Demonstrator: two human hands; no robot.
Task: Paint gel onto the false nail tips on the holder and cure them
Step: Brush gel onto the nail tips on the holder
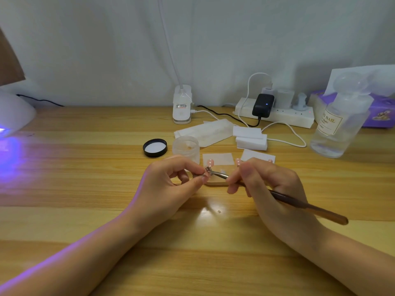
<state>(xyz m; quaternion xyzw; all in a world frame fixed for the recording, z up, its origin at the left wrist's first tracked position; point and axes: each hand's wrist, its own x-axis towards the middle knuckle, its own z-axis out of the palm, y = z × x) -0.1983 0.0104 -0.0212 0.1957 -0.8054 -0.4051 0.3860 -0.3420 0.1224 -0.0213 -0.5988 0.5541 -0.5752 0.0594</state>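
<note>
Two hands meet over the small tan wooden holder (215,183) on the pale wood-grain table (85,167). My left hand (168,184) pinches a pink false nail tip (206,174) at the holder's near edge; my right hand (269,184) grips the brown-handled metal-ferruled gel brush (299,202), bristles on that tip. I judge a loosened pinch could twist the tip and smear gel onto skin. The white dome curing lamp (12,112) glows violet far left, well apart.
</note>
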